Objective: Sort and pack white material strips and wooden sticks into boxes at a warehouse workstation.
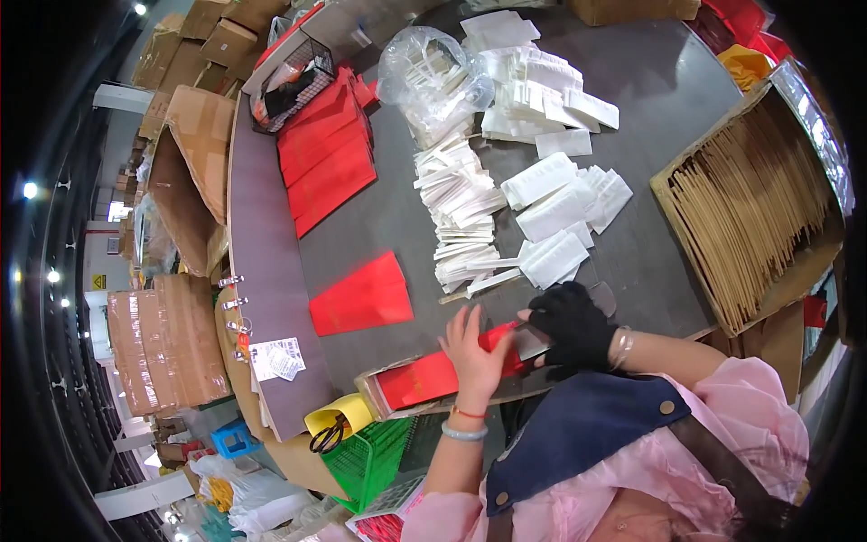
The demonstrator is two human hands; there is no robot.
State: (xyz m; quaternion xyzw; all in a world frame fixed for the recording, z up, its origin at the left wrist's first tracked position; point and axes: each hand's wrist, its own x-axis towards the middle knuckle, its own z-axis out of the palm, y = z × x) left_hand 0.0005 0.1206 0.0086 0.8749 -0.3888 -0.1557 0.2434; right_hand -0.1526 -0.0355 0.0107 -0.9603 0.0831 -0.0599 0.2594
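A long flat red packet (pixel 420 379) lies at the table's near edge, in a shallow cardboard tray (pixel 372 395). Over its right part is my left hand (pixel 474 357), bare, with fingers spread and the thumb at the packet's surface. My right hand (pixel 573 330), in a black fingerless glove, curls over the packet's right end, fingertips and thumb at its opposite edges. A pale strip (pixel 533 343) shows beneath that hand; its kind is unclear. To the left lies another red packet (pixel 363 296). White paper slips (pixel 465 212) form a long stack just beyond my hands.
White paper packets (pixel 551 203) lie in loose piles, with a clear plastic bag (pixel 433 68) beyond. More red packets (pixel 325 149) and a wire basket (pixel 298 81) are far left. A cardboard box (pixel 668 194) of upright brown sheets stands right. Scissors (pixel 328 438) sit in a yellow holder (pixel 348 414).
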